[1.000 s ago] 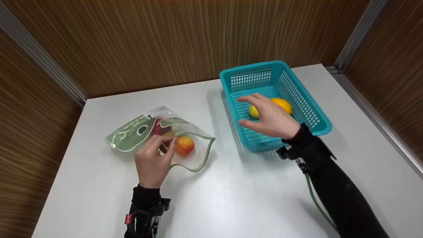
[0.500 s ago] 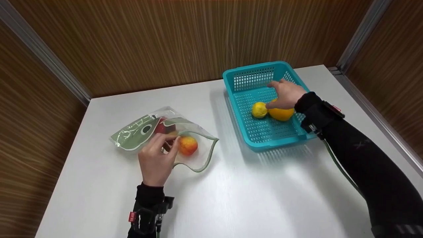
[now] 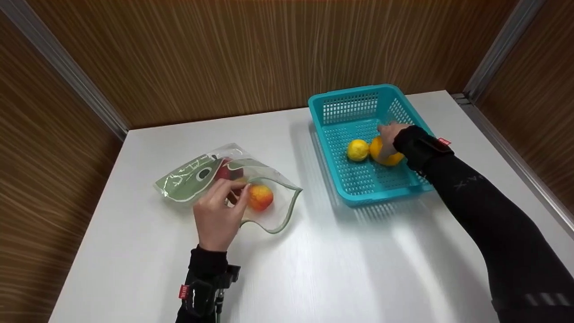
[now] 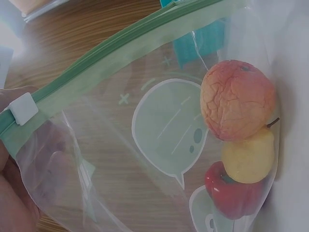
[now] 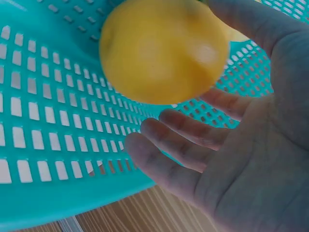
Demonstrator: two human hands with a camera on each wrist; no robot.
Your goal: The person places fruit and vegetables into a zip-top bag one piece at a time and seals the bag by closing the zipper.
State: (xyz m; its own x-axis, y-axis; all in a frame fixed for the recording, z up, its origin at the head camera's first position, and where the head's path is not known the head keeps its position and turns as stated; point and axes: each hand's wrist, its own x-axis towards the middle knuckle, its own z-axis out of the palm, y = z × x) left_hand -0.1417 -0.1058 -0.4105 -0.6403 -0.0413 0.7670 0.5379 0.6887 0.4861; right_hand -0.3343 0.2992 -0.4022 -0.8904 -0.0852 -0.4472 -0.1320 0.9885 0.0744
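Observation:
My left hand pinches the rim of a clear zip bag with green print, near its white slider in the left wrist view. Inside the bag lie a wrinkled red-orange fruit, a yellow pear-like fruit with a stem, and a red bell pepper. Over in the turquoise basket, my right hand spreads around a smooth orange-yellow fruit. Its thumb lies against the fruit; the other fingers look loosely extended, several apart from it. A lemon sits just left of that fruit.
The turquoise mesh basket stands at the back right of the white table, its raised walls around the right hand. Wood-grain panels close off the back and sides.
My right hand has gone from above the basket's left part, over the lemon, rightward and down onto the orange-yellow fruit. The left hand keeps its pinch on the bag.

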